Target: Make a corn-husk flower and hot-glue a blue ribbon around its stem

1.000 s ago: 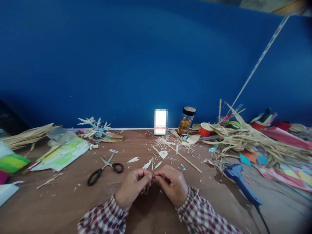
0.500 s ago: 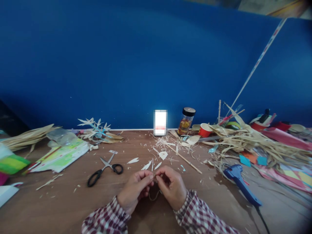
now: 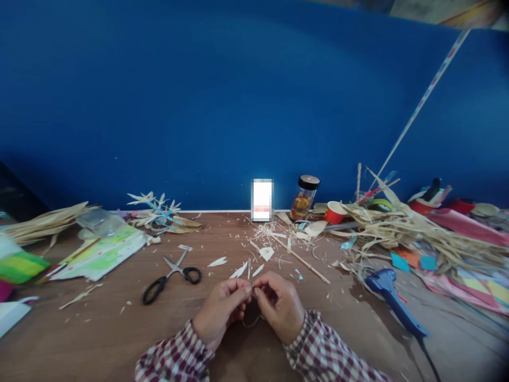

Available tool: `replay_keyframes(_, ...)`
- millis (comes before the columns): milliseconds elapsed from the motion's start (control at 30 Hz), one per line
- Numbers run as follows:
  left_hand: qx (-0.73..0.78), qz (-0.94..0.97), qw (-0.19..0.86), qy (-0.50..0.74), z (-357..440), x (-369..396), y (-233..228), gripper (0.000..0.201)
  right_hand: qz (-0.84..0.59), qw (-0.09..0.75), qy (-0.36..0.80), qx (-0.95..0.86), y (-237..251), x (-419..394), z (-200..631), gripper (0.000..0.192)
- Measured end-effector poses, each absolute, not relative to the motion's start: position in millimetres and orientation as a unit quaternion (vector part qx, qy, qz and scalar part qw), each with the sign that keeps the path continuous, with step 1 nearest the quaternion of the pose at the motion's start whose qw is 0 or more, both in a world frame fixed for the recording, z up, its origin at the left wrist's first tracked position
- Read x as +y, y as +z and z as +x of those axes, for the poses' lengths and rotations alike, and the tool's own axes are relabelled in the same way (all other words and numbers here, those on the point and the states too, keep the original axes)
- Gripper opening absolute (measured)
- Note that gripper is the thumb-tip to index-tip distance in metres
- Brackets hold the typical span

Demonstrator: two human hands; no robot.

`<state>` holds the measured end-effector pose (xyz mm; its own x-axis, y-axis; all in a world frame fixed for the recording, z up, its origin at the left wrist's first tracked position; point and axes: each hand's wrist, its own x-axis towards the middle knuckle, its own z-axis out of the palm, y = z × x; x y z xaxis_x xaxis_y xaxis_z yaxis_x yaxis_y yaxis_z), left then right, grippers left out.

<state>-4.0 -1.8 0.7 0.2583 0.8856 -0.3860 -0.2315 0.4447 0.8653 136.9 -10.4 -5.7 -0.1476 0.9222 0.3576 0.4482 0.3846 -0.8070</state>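
My left hand point(image 3: 222, 309) and my right hand point(image 3: 279, 306) meet fingertip to fingertip low in the middle of the view. Both are closed in a pinch on a thin pale strand point(image 3: 251, 324), which loops down between them; its upper part is hidden by the fingers. Just beyond the fingertips lie pale pointed leaf-shaped pieces point(image 3: 238, 271) and narrow slivers. Black-handled scissors point(image 3: 174, 274) rest with their blades apart, left of my left hand. A blue glue gun point(image 3: 395, 302) lies on its side, well to the right of my right hand.
A lit phone point(image 3: 262, 200) stands against the blue wall point(image 3: 199, 106), beside a lidded jar point(image 3: 304, 199) and a red cup point(image 3: 334, 213). Dried husks point(image 3: 417, 225) heap up on the right. A thin stick point(image 3: 302, 259), scraps and a pale leafy spray point(image 3: 157, 208) lie on the brown table point(image 3: 99, 339).
The fingertips shift very slightly and the hanging strand sits a little differently between the hands. Everything else stays in place.
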Motion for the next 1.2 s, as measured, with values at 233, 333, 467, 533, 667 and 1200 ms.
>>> replay_keyframes(233, 0.458, 0.344, 0.715, 0.401, -5.6, -1.0, -1.1, 0.020, -0.486, 0.438, 0.300, -0.694, -6.8, -9.7, 136.5, 0.009)
replay_keyframes(333, 0.470, 0.351, 0.704, 0.400, -4.7, -0.8, -0.9, 0.022, -0.492, 0.447, 0.311, -0.680, -7.4, -8.1, 138.0, 0.010)
replay_keyframes(467, 0.485, 0.367, 0.695, 0.384, -3.9, -1.2, -2.9, 0.025, -0.496, 0.455, 0.273, -0.687, -5.8, -5.0, 142.5, 0.011)
replay_keyframes(533, 0.480, 0.355, 0.710, 0.374, -4.7, -0.5, -4.2, 0.025, -0.493, 0.452, 0.257, -0.698, -4.1, -4.0, 144.6, 0.012)
replay_keyframes(667, 0.444, 0.308, 0.753, 0.376, -7.6, 2.7, -4.0, 0.023, -0.481, 0.448, 0.262, -0.707, -2.7, -3.1, 146.2, 0.014)
replay_keyframes(1200, 0.515, 0.451, 0.637, 0.355, -8.4, 4.9, -4.0, 0.035, -0.470, 0.479, 0.271, -0.690, -4.9, -1.0, 146.4, 0.014)
